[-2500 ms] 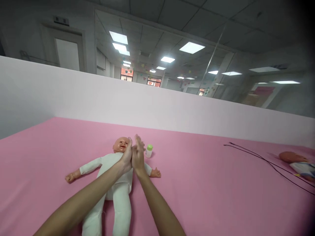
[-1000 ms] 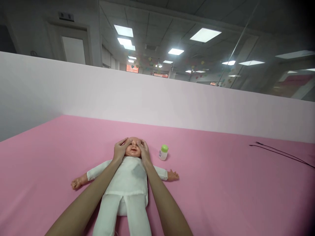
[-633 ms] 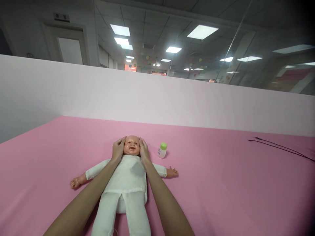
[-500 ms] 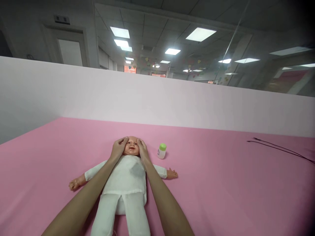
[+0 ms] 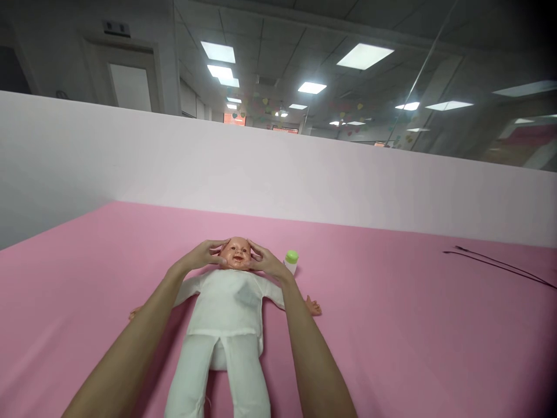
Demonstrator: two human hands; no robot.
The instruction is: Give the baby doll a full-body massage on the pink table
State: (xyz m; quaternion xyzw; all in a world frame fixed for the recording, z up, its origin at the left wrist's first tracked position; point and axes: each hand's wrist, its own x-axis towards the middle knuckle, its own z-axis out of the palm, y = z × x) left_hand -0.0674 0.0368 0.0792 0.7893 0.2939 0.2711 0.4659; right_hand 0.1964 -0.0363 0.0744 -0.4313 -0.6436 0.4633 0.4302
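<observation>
A baby doll [image 5: 226, 307] in a white top and trousers lies face up, its arms spread. My left hand [image 5: 204, 254] is at the left side of its head, fingers near the temple and thumb near the cheek. On the other side, my right hand [image 5: 267, 262] mirrors this, fingertips at the temple and thumb by the jaw. Both hands have fingers and thumb apart and appear to touch the head without gripping it. Just beyond my right wrist stands a small bottle [image 5: 292, 257] with a green cap, its lower part partly hidden. My forearms cover parts of the doll's arms.
The doll lies on a pink padded surface [image 5: 391, 325]. A low white wall [image 5: 304, 180] runs along the back, with glass above it. Two thin black cables [image 5: 500, 266] lie at the far right.
My hands have shifted from the doll's forehead and upper face down along the sides of its head. The thumbs now spread away from the fingers, and the wrists are farther apart.
</observation>
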